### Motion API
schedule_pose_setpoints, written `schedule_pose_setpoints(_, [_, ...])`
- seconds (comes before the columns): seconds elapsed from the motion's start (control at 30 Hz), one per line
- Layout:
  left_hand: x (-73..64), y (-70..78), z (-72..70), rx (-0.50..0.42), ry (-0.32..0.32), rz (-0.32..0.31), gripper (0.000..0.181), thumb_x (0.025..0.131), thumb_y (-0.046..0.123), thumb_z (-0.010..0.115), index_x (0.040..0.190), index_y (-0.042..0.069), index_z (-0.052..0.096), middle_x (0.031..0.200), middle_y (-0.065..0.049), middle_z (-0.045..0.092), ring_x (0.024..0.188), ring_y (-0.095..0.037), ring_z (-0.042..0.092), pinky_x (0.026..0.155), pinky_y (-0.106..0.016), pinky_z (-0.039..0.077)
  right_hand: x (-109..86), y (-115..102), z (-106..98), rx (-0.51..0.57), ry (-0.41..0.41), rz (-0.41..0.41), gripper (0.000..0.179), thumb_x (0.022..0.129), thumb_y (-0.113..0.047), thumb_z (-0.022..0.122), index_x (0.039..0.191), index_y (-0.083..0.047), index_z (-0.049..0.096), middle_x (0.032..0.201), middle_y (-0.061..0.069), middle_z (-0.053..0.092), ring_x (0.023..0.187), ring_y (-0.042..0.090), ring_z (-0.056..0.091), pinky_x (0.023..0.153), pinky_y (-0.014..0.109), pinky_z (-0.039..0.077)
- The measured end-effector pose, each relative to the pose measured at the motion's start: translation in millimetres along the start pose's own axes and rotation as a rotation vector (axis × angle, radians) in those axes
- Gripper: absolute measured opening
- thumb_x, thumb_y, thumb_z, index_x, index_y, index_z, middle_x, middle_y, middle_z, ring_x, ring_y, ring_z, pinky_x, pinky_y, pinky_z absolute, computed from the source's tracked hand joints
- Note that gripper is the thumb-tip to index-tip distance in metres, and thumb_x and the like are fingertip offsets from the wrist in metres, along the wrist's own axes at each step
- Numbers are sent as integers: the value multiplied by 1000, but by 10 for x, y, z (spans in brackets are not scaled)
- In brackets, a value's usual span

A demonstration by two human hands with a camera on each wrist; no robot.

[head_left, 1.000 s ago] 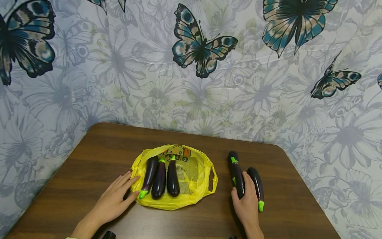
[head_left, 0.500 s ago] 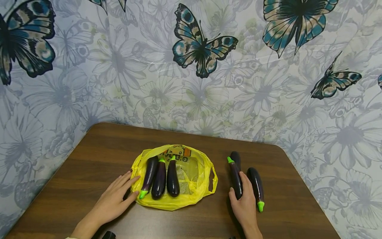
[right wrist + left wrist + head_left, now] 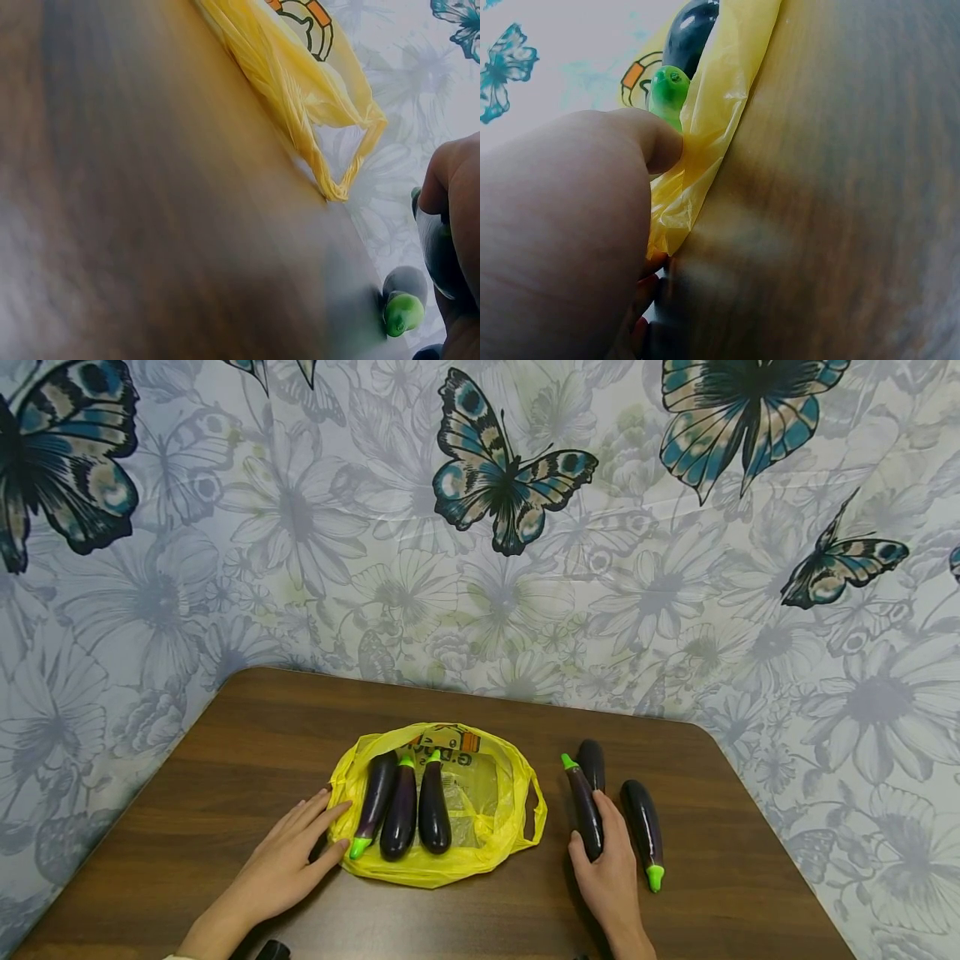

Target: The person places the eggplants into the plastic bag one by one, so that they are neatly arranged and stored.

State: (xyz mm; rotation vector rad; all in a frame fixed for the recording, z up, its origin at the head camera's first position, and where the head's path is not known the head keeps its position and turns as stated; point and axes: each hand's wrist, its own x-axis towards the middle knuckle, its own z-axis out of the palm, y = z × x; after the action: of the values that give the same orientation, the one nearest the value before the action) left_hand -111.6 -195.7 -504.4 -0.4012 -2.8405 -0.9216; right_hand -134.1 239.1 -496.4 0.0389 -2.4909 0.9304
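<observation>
In the head view, a yellow plastic bag (image 3: 491,860) lies with its mouth spread on the brown table, and three dark eggplants (image 3: 435,810) are inside it. My left hand (image 3: 277,856) pinches the bag's left rim; the left wrist view has the thumb (image 3: 660,142) on the inner side, near a green eggplant end (image 3: 669,94). To the right of the bag, my right hand (image 3: 611,877) grips an eggplant (image 3: 582,810), green end pointing away. Two more eggplants lie near this hand, one behind it (image 3: 592,762) and one to its right (image 3: 642,827).
The bag's handle loop (image 3: 538,814) sticks out on its right side. A black object (image 3: 273,950) shows at the bottom edge by the left forearm. Behind the wooden table (image 3: 300,693) hangs a butterfly-patterned wall covering (image 3: 510,610).
My right hand has shifted slightly left with its eggplant, drawing it away from the eggplant behind, which shows more now. The left hand and the bag stay in place.
</observation>
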Motion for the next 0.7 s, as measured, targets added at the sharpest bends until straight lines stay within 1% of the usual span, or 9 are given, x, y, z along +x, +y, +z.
schedule_pose_setpoints(0.07, [1,0,-1,-1,-1,-1,54,103,41,63,148,13,57,161,-23,40,149,-45,36,116,-69,30,-6,0,6,-1,3,-5,71,88,2,73,153,-7,48,154,14,50,140,34,49,113,32,38])
schedule_pose_setpoints(0.1, [2,0,-1,-2,-2,-2,54,103,41,63,148,13,57,161,-23,40,149,-45,36,116,-69,30,-8,2,10,3,4,-9,71,87,2,74,153,-8,48,154,14,50,140,34,50,114,24,35])
schedule_pose_setpoints(0.17, [1,-3,1,-2,-5,-2,54,103,42,63,148,13,57,161,-23,40,148,-46,36,115,-70,30,-11,4,15,11,8,-21,71,87,3,73,153,-8,48,154,14,50,139,34,50,111,9,27])
schedule_pose_setpoints(0.23, [0,-5,2,-1,-8,-2,54,103,42,63,148,13,57,160,-24,40,148,-46,36,115,-70,30,-11,4,18,22,12,-37,72,86,4,73,153,-8,48,154,15,50,139,34,50,107,1,20])
schedule_pose_setpoints(0.33, [3,-4,-1,1,-8,-3,54,102,43,62,148,13,57,160,-24,40,148,-46,36,115,-70,30,-11,-1,19,36,18,-60,71,86,5,73,152,-6,48,153,16,51,138,35,51,106,-2,18])
schedule_pose_setpoints(0.5, [8,4,-11,3,-9,-8,54,103,42,62,148,13,57,160,-23,40,149,-45,36,116,-70,30,-18,-12,20,50,18,-80,70,85,6,73,150,-3,50,152,17,52,137,36,51,106,-2,19])
schedule_pose_setpoints(0.7, [2,-6,-3,6,-12,-4,54,103,43,62,148,13,57,160,-24,41,148,-45,36,115,-70,31,-29,-18,35,57,7,-92,70,84,7,74,150,-3,50,151,18,52,135,36,52,107,-2,20])
